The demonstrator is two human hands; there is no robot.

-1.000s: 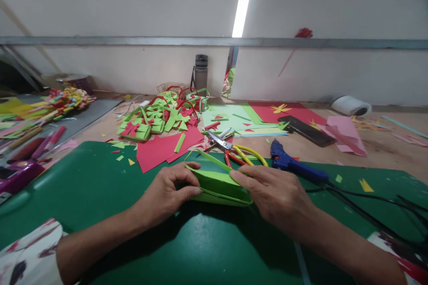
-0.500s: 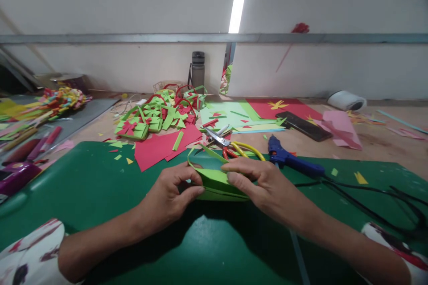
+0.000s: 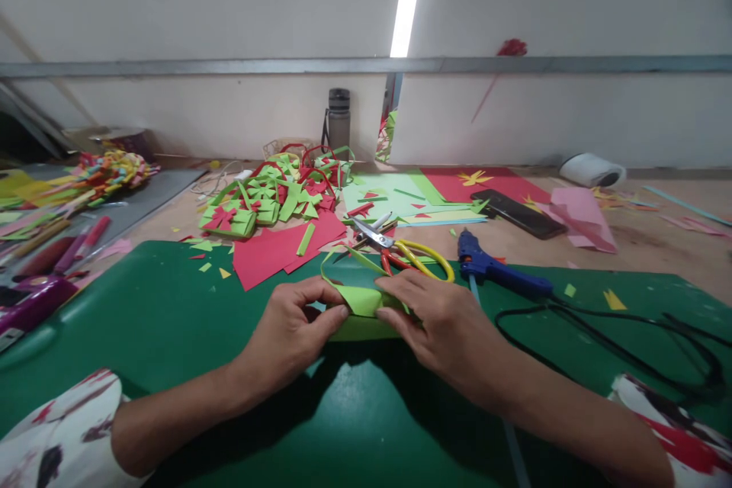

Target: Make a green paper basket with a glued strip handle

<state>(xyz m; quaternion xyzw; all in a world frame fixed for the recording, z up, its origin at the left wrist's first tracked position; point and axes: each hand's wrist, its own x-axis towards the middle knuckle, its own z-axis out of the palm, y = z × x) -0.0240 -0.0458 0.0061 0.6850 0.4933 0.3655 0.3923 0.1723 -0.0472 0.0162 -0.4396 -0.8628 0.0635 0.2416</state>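
Note:
Both hands hold a small light-green paper basket (image 3: pixel 363 329) with a thin strip handle, just above the green mat (image 3: pixel 188 320). My left hand (image 3: pixel 300 324) pinches its left end between thumb and fingers. At the other end, my right hand (image 3: pixel 426 313) grips the paper, thumb and fingers pressing a flap that is folded over the front edge. The right fingers hide part of that end. Beyond the hands lie scissors (image 3: pixel 423 259) with yellow and red handles. A blue glue gun (image 3: pixel 500 271) rests to the right of them.
At the back left is a pile of green and red paper baskets (image 3: pixel 274 194). Red paper sheets (image 3: pixel 286 248) lie before it. A bottle (image 3: pixel 339 122) stands by the wall. To the right are a phone (image 3: pixel 520 213), pink paper (image 3: pixel 583 217) and the black cord (image 3: pixel 618 343).
A green flap that stood up over the basket's opening is now folded down over the front edge. My right hand has shifted slightly left, its thumb now on the flap.

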